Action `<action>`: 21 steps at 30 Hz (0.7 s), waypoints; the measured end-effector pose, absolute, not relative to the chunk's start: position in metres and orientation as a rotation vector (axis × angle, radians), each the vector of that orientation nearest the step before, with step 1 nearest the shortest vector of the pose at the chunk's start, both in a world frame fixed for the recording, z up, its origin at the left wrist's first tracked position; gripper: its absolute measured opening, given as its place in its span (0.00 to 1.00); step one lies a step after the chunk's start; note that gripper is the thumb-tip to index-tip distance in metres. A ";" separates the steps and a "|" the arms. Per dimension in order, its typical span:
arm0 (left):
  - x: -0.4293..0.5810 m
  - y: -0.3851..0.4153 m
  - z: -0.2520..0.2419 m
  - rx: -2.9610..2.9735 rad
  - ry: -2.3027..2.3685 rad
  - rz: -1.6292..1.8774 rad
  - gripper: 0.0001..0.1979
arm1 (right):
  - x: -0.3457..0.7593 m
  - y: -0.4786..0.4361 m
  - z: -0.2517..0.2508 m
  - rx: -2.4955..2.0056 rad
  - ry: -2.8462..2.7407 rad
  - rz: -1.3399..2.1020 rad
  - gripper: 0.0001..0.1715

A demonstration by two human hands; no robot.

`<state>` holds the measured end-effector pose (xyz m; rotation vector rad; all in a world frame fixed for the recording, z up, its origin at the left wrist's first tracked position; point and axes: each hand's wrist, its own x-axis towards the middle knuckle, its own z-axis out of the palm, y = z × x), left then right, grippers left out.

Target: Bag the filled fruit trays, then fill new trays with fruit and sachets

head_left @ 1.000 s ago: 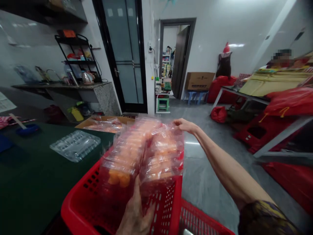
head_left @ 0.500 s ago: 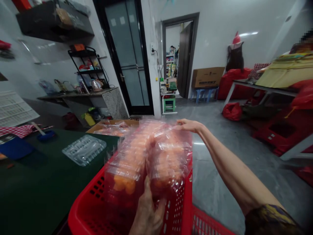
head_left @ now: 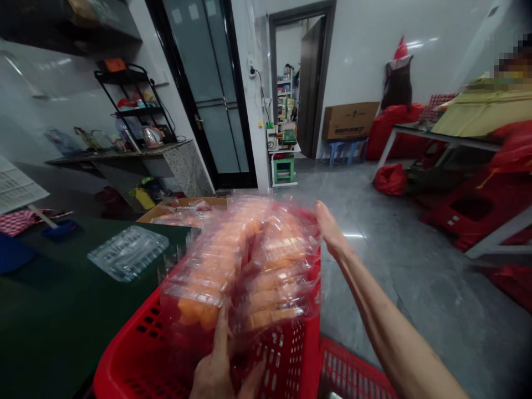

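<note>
**Right hand moved to the side of the load; two-handed hold on the packs over the basket**

The grip is wide, with both hands spread around one load. The right hand (head_left: 331, 231) has moved from the top of the load to its right side, and its straightened fingers now press flat against the film. The left hand (head_left: 219, 374) stands at the near lower face, its fingers pointing upward. Between them sits a bundle of clear plastic packs (head_left: 245, 266), a tall, slightly tilted stack with orange pieces (head_left: 193, 312) visible through the wrap. The contents cannot be identified from this view.

The bundle is at the mouth of a red plastic basket (head_left: 128, 338), just beyond the right edge of the dark green table (head_left: 54, 316). Whether it rests on the basket cannot be confirmed, as its base is hidden. A second red basket (head_left: 353, 368) stands to the right. An empty-looking clear plastic tray (head_left: 128, 253) lies on the table near its far edge, and a cardboard box (head_left: 149, 216) of similar packs sits beyond it.
</note>
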<state>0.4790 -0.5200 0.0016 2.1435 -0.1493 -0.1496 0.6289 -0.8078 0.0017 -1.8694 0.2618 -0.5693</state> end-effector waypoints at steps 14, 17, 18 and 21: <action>0.512 -0.545 0.020 2.446 -0.359 -0.245 0.33 | 0.654 -0.792 0.014 -1.838 0.339 -0.753 0.34; 0.516 -0.539 0.037 2.770 -0.406 -0.263 0.26 | 0.591 -0.785 0.007 -1.682 0.420 -0.895 0.35; 0.517 -0.539 0.040 2.834 -0.428 -0.257 0.25 | 0.565 -0.777 0.004 -1.717 0.376 -0.936 0.33; 0.517 -0.542 0.042 2.843 -0.498 -0.226 0.21 | 0.500 -0.744 -0.009 -2.151 0.197 -0.901 0.43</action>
